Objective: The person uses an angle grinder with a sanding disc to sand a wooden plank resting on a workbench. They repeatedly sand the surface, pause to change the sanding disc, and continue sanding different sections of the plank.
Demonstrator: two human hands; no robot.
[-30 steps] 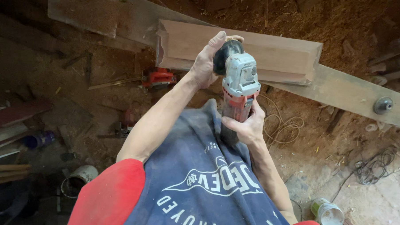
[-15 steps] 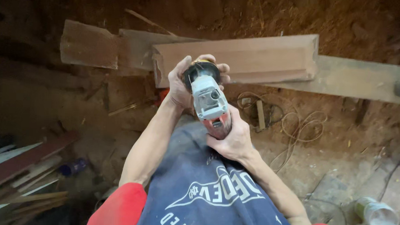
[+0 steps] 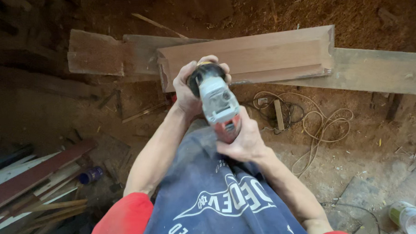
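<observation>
Head view, tool: a grey and red power grinder (image 3: 219,103) is held up over the near left end of the moulded board (image 3: 247,56).
Head view, left hand: the left hand (image 3: 187,91) is wrapped round the black front end of the grinder, fingers curled over the top.
Head view, right hand: the right hand (image 3: 245,141) is clamped on the red rear grip, close against the blue apron (image 3: 214,195).
Head view, board: the reddish moulded board lies lengthwise on a longer grey plank (image 3: 375,70), its left end just beneath the tool.
Head view, floor: a pale cord (image 3: 318,125) lies looped on the sawdust floor (image 3: 56,107) right of the arms; timber offcuts (image 3: 30,180) are stacked at lower left; a tin can (image 3: 409,220) lies at lower right.
</observation>
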